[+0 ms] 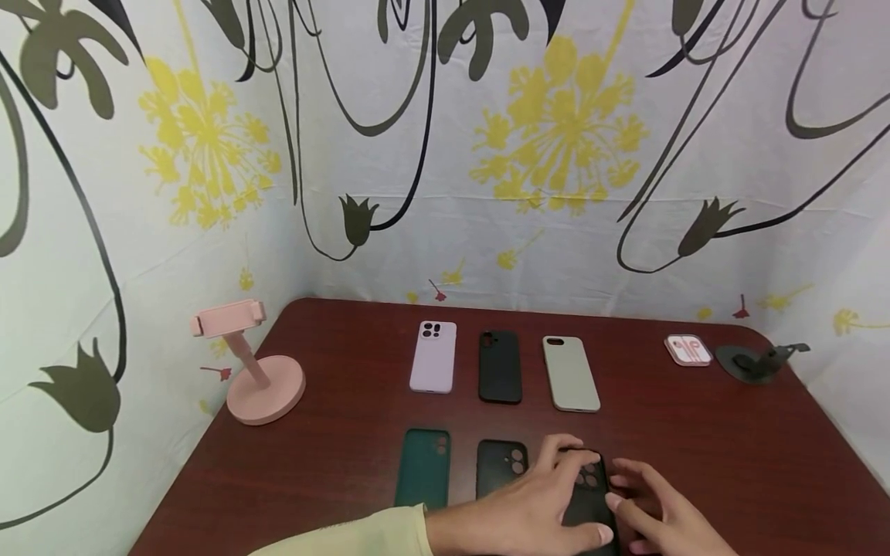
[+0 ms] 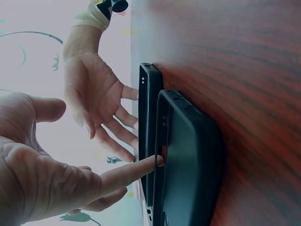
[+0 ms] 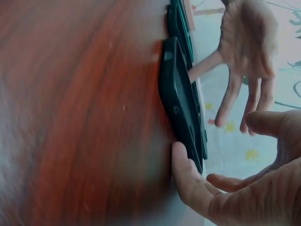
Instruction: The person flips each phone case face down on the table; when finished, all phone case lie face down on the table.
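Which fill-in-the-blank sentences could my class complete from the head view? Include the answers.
The phone stand on the left is coloured ____.
The near row holds ____ phone cases.
The leftmost case in that row is dark ____.
Counting from the left, the right hand is nearest that row's ____ case.
Missing words: pink; three; green; third.

Reaches with a straight finger of the left hand (image 2: 56, 179) to the near black case (image 2: 188, 146); spreads the right hand (image 2: 96, 89) beside the far case (image 2: 146, 113) on the table (image 2: 249, 70).
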Demonstrator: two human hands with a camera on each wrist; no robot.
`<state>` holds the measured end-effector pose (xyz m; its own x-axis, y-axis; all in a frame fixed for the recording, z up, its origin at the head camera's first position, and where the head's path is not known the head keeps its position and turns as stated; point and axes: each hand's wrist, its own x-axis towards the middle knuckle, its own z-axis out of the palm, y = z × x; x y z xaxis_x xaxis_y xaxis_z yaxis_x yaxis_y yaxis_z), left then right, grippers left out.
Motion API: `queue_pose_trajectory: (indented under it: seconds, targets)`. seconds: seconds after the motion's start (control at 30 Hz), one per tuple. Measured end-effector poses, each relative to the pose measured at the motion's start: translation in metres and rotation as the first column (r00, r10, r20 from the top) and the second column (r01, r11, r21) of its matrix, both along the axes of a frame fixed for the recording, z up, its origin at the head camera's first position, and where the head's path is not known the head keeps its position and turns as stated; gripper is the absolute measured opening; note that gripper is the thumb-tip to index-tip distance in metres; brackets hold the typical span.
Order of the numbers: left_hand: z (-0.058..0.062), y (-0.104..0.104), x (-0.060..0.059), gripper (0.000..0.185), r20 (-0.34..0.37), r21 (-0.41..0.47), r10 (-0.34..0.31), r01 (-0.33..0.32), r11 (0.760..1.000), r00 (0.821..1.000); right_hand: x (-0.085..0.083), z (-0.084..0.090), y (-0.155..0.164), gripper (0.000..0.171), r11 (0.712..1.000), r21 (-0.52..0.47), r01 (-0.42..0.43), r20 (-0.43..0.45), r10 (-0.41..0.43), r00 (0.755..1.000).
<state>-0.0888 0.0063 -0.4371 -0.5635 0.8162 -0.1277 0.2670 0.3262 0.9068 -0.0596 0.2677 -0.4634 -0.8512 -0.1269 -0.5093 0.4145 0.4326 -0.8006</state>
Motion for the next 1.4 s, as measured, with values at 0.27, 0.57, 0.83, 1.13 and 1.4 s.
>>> queue_pose_trajectory:
  seconds: [0.27, 0.57, 0.83, 1.13, 1.4]
  targets:
    - [0.0, 0.004, 0.001, 0.065, 0.027, 0.018, 0.016, -0.017, 1.0, 0.999, 0.005, -0.004, -0.007, 0.08, 1.0, -0.021, 0.011, -0.013, -0.011, 1.0]
    - [-0.001, 0.007, -0.001, 0.056, 0.191, -0.07, 0.144, -0.133, 0.989, 0.971, 0.008, -0.006, -0.007, 0.078, 0.999, 0.001, 0.05, -0.016, -0.05, 0.999]
    - [0.0, 0.01, 0.001, 0.06, 0.411, -0.061, 0.244, -0.24, 0.969, 0.878, 0.009, -0.002, -0.01, 0.076, 0.998, 0.025, 0.058, -0.011, -0.058, 0.998]
    - [-0.004, 0.012, -0.001, 0.055, 0.463, -0.009, 0.248, -0.275, 0.962, 0.851, 0.009, -0.004, -0.001, 0.086, 0.994, 0.012, 0.111, 0.018, -0.111, 0.994]
    - [-0.008, 0.017, -0.001, 0.054, 0.596, 0.011, 0.268, -0.342, 0.94, 0.757, 0.006, -0.007, 0.011, 0.068, 0.957, -0.146, 0.25, 0.073, -0.241, 0.968]
